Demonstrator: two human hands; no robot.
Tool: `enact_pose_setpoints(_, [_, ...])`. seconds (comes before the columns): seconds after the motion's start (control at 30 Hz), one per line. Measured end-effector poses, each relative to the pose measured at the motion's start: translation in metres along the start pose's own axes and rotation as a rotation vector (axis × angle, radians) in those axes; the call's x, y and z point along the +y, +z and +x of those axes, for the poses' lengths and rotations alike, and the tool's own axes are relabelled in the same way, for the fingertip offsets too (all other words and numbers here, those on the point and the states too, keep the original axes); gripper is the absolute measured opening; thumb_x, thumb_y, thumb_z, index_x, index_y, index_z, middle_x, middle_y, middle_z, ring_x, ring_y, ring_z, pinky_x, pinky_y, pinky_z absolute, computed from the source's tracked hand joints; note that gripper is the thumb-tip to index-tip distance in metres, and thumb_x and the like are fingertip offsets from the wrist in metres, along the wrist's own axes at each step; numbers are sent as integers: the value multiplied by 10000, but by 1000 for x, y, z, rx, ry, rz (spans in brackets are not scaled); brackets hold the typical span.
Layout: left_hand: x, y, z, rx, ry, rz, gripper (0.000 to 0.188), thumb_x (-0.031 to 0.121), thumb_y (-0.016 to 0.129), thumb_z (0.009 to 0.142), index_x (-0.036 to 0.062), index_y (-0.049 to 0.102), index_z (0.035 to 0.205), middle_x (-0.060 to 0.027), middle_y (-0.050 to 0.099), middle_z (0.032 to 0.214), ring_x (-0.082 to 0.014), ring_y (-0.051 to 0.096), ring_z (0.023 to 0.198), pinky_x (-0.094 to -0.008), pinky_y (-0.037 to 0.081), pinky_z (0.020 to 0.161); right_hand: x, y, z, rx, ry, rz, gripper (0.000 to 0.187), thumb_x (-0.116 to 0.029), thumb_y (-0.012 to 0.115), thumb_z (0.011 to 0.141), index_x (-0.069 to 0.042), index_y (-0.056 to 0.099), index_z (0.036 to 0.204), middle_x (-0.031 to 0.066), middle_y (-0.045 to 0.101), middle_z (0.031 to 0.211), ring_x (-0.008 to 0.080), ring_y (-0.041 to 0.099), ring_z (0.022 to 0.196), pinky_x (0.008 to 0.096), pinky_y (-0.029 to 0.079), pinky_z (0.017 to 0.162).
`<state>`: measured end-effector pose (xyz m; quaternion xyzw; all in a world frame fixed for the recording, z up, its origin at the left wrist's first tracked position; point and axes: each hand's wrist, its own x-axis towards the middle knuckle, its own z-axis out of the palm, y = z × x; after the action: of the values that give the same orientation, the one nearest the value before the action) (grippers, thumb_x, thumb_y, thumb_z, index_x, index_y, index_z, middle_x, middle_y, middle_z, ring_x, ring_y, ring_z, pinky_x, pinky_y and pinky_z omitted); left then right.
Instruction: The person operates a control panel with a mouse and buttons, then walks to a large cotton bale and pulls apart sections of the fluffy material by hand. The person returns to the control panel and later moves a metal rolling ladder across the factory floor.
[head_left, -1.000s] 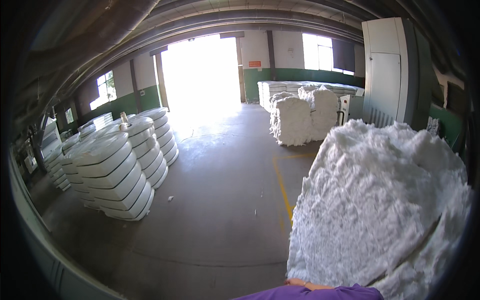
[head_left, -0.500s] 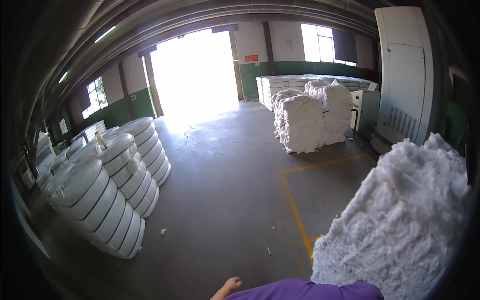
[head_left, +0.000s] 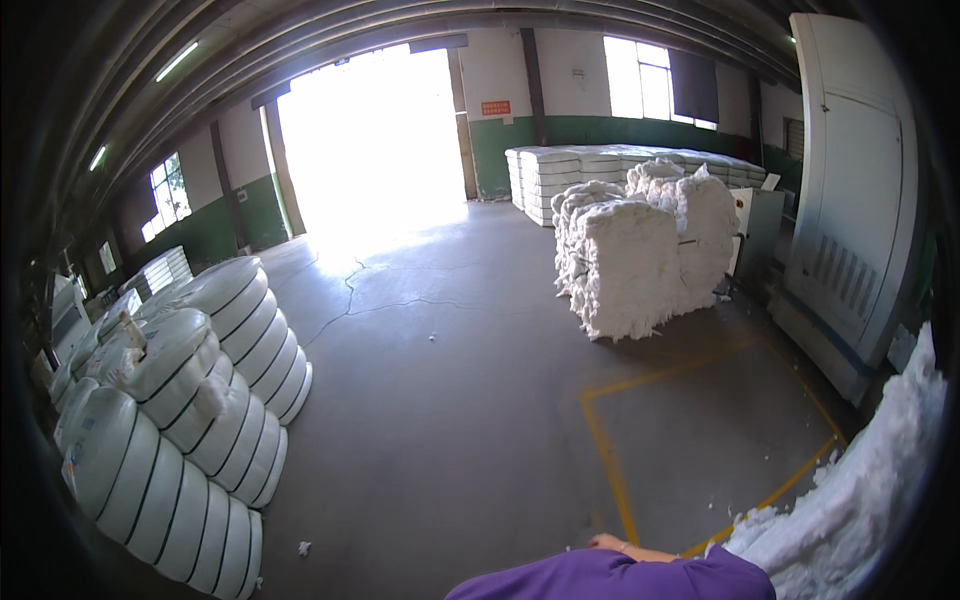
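A person in a purple garment [head_left: 610, 582] stands on a factory floor, the right hand [head_left: 606, 542] low at the bottom edge of the view, its bare forearm reaching leftward from the sleeve. Whether the fingers are curled or spread is too small to tell, and no fibre shows in them; the left hand is out of view. Just to the right, apart from the hand, a shaggy heap of loose white fibre [head_left: 850, 520] slopes down to the lower right edge, no straps visible on the part that shows. Beside it, a yellow rectangle painted on the floor [head_left: 611, 472] frames grey concrete dotted with white scraps.

At left, tall white wrapped bales bound with dark straps [head_left: 170, 510] stand side by side; a small white tuft [head_left: 304, 549] lies on the concrete nearby. Beyond the painted lines, ragged white fibre blocks without wrapping [head_left: 630, 270] stand together, near a tall pale-grey metal cabinet with a vented door [head_left: 860, 200].

Farther back, a long row of white strapped bales [head_left: 560, 185] lines the green-and-white wall [head_left: 592, 130], to the right of a wide doorway flooded with daylight [head_left: 375, 140].

By appearance, the work is only part done: the heap and the ragged blocks are already stripped of wrapping, while the bales at left and along the wall remain bound.
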<state>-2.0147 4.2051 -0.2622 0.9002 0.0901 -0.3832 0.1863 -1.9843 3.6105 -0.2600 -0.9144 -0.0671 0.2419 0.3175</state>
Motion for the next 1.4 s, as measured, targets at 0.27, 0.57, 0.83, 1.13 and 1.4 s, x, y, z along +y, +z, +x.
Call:
enact_pose_setpoints(0.27, [348, -274, 327, 399, 466, -196, 407, 253, 559, 811, -2, 646, 1116, -214, 641, 1126, -337, 602, 1093, -393, 478, 937, 130, -117, 69, -135, 695, 196, 325, -303, 606, 827, -73, 691, 1041, 154, 678, 1025, 279, 637, 981, 359, 480, 876])
enact_pose_setpoints(0.57, [503, -408, 541, -54, 257, -80, 386, 254, 572, 784, 7, 668, 1064, -207, 658, 1085, -338, 610, 1080, -389, 479, 935, 169, -438, 574, -124, 430, -11, 299, -246, 607, 779, -53, 706, 986, 159, 697, 953, 284, 663, 897, 358, 509, 814])
enact_pose_setpoints(0.83, [586, -562, 759, -77, 52, -67, 389, 247, 567, 772, 14, 670, 1066, -201, 657, 1097, -334, 604, 1093, -388, 474, 944, 132, -694, 973, 245, -46, 228, 349, -183, 562, 837, -28, 643, 1139, 118, 705, 1000, 206, 674, 910, 323, 532, 824])
enact_pose_setpoints(1.13, [840, -861, 1077, 165, 172, -31, 393, 239, 563, 759, 22, 672, 1068, -195, 655, 1110, -330, 598, 1109, -385, 468, 955, 284, -817, 1034, -129, 547, 181, 340, -279, 619, 740, -45, 706, 971, 129, 710, 873, 245, 676, 800, 347, 531, 737])
enact_pose_setpoints(1.4, [1090, -1025, 1290, 154, 169, -281, 383, 296, 550, 808, 42, 659, 1073, -220, 647, 1092, -348, 605, 1076, -403, 477, 918, 379, -1028, 1290, -151, 469, 109, 351, -307, 611, 722, -56, 715, 945, 150, 704, 892, 287, 674, 826, 365, 528, 761])
